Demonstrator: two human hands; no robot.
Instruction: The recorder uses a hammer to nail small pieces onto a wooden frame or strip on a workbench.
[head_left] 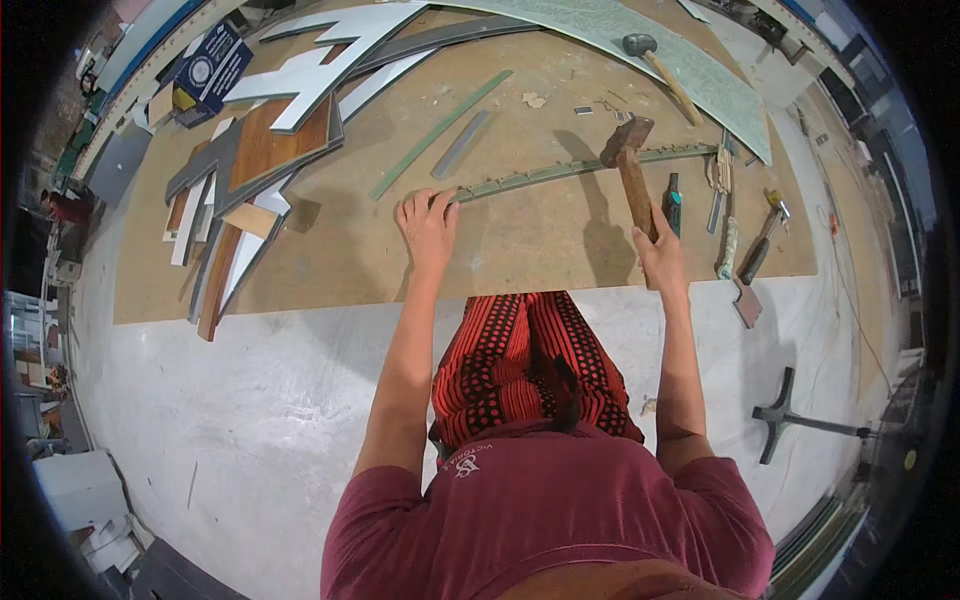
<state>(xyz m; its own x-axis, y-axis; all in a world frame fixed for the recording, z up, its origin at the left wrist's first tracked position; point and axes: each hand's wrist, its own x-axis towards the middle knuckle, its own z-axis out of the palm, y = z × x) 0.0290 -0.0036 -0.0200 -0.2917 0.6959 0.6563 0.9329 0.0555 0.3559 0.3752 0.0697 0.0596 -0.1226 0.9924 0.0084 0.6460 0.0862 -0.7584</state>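
My left hand presses down on the left end of a long thin green strip studded with several nails, which lies across a large brown board. My right hand grips the wooden handle of a hammer, whose head is raised just above the strip near its middle. My forearms come up from the lower edge, over red-and-black patterned trousers.
Cut boards and white panels pile at the board's left. A second hammer lies on a pale green sheet at the back. A dark cutter, hand tools and rope lie right of my hand. A metal stand rests on the grey floor.
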